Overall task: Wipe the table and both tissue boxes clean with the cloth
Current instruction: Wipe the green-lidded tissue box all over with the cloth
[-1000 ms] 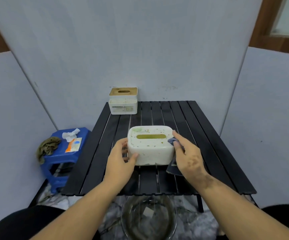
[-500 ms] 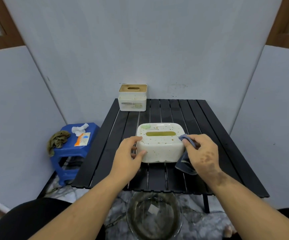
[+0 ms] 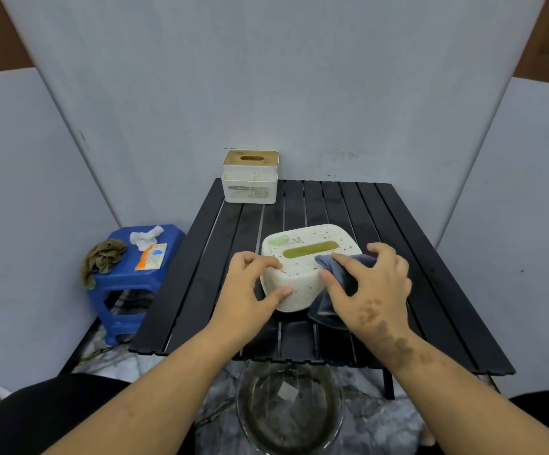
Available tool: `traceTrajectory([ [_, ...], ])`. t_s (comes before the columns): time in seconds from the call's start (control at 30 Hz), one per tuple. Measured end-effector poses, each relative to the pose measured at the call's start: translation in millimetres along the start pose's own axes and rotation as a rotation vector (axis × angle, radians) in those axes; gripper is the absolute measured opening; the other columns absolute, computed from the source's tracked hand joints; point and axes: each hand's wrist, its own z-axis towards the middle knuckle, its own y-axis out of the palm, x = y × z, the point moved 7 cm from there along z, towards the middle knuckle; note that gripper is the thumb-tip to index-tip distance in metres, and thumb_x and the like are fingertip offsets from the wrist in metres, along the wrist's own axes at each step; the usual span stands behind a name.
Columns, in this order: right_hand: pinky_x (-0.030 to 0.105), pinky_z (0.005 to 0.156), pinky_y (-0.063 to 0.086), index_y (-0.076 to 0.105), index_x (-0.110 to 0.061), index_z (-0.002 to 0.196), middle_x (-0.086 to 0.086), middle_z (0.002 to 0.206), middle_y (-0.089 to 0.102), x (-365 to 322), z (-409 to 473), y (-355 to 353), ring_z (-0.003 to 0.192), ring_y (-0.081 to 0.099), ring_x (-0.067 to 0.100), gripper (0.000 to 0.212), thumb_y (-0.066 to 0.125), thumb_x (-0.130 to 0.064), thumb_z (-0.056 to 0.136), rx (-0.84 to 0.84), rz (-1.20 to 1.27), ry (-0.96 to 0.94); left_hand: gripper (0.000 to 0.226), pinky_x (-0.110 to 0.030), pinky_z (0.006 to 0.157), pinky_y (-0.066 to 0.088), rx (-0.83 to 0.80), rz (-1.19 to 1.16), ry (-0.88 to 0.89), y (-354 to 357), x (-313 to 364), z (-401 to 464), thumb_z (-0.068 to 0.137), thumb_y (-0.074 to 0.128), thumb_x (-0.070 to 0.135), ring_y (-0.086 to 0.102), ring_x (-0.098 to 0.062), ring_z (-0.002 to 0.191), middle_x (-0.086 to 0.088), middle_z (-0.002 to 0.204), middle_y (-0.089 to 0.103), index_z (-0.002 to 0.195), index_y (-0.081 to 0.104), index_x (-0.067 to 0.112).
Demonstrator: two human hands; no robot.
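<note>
Two tissue boxes stand on one black slatted table [image 3: 408,257], with one cloth and two hands at work. The near box [image 3: 302,274], white with an olive slot and brown specks all over, sits at the table's centre, turned a little so one corner points toward the person. The far box [image 3: 250,178], white with a wooden lid, stands at the table's 11 o'clock corner, well apart from the near one.

The left hand [image 3: 250,290] reaches in from 7 o'clock and holds the near box at its 9 o'clock end: fingers curled over the top edge, thumb pressed on the front wall. The right hand [image 3: 371,284] comes in from 5 o'clock, palm down, fingers spread and bent, pressing the cloth [image 3: 335,284] onto the box's 3 o'clock end. The cloth, dark blue-grey, lies under those fingers; one fold sits on the lid just beside the slot, and the rest hangs down the front wall to the table.

Off the table at 9 o'clock is one blue stool [image 3: 128,280] carrying one olive rag [image 3: 102,257], one crumpled tissue [image 3: 145,236] and one orange packet [image 3: 151,256]. One glass bowl [image 3: 289,418] of murky water sits on the floor at 6 o'clock.
</note>
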Motion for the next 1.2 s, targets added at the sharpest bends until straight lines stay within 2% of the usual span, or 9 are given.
traceTrajectory([
  [0.2,0.023,0.110,0.026,0.035,-0.041,0.144,-0.005,0.142,0.007,-2.0,-30.8,26.3,0.126,0.022,0.010,0.079,0.076,-0.042,0.077,-0.042,0.380,0.118,0.045,-0.007,0.084,0.045,0.001,-0.029,-0.008,3.4,0.0,-1.5,0.083,0.083,0.026,0.050,0.002,0.115,0.022,0.121,0.041,0.107,0.054,0.051],
  [0.3,-0.003,0.101,0.020,0.035,-0.030,0.146,-0.019,0.129,0.008,-2.1,-29.1,32.2,0.110,0.026,-0.014,0.074,0.073,-0.019,0.083,-0.045,0.552,0.186,0.044,-0.010,0.084,0.047,0.003,-0.035,-0.017,4.4,1.1,-1.9,0.083,0.083,0.026,0.052,-0.001,0.116,0.023,0.121,0.041,0.106,0.055,0.051],
  [0.4,-0.009,0.089,0.026,0.041,-0.023,0.141,-0.014,0.121,0.018,4.0,-23.2,30.3,0.103,0.033,-0.023,0.060,0.063,-0.005,0.088,-0.097,0.625,0.216,0.041,-0.012,0.083,0.046,0.002,-0.025,-0.024,3.8,0.7,-2.1,0.083,0.082,0.027,0.052,-0.002,0.116,0.022,0.122,0.041,0.107,0.056,0.049],
  [0.53,-0.007,0.075,0.035,0.052,-0.021,0.130,-0.002,0.118,0.036,-9.1,0.0,-11.5,0.096,0.043,-0.017,0.050,0.058,0.004,0.087,-0.074,0.587,0.060,0.038,-0.011,0.079,0.048,-0.003,-0.017,-0.039,2.6,-0.5,-2.4,0.084,0.081,0.031,0.052,-0.002,0.113,0.018,0.124,0.041,0.109,0.057,0.047],
  [0.63,0.004,0.089,0.036,0.061,-0.015,0.116,0.000,0.119,0.053,-24.8,22.3,-36.2,0.105,0.049,0.005,0.037,0.067,-0.004,0.081,0.035,0.363,-0.203,0.037,-0.012,0.079,0.047,-0.001,-0.013,-0.044,3.7,-0.7,-2.5,0.085,0.081,0.032,0.052,-0.002,0.112,0.018,0.123,0.041,0.113,0.059,0.042],
  [0.73,0.035,0.090,0.046,0.068,-0.022,0.106,-0.003,0.127,0.048,-20.2,16.7,-9.5,0.107,0.043,0.016,0.030,0.069,-0.033,0.079,-0.081,0.103,-0.262,0.039,-0.015,0.080,0.046,0.013,-0.010,-0.040,3.8,-1.2,-2.9,0.084,0.082,0.033,0.053,-0.001,0.110,0.018,0.122,0.041,0.113,0.059,0.043],
  [0.87,0.041,0.085,0.041,0.062,-0.034,0.119,-0.002,0.130,0.044,-12.7,-4.2,11.7,0.109,0.040,0.022,0.049,0.054,-0.064,0.081,-0.060,-0.012,-0.206,0.039,-0.017,0.080,0.047,0.020,-0.007,-0.031,5.0,-2.9,-3.0,0.084,0.082,0.032,0.055,-0.003,0.110,0.018,0.122,0.042,0.114,0.059,0.042],
  [1.07,0.040,0.092,0.034,0.052,-0.034,0.135,0.002,0.141,0.038,-19.2,-13.6,21.6,0.117,0.034,0.024,0.045,0.040,-0.047,0.093,-0.071,0.015,-0.269,0.041,-0.025,0.088,0.051,-0.001,0.023,-0.012,2.7,-4.9,-1.6,0.084,0.082,0.030,0.054,-0.006,0.113,0.018,0.122,0.043,0.115,0.059,0.043],
  [1.2,0.042,0.090,0.040,0.061,-0.029,0.127,0.004,0.126,0.049,-13.5,-2.1,17.1,0.110,0.039,0.025,0.038,0.049,-0.033,0.091,-0.053,0.010,-0.361,0.041,-0.028,0.087,0.053,-0.014,0.076,0.001,0.7,-4.4,-0.5,0.084,0.081,0.031,0.055,-0.007,0.113,0.018,0.123,0.043,0.115,0.058,0.045],
])
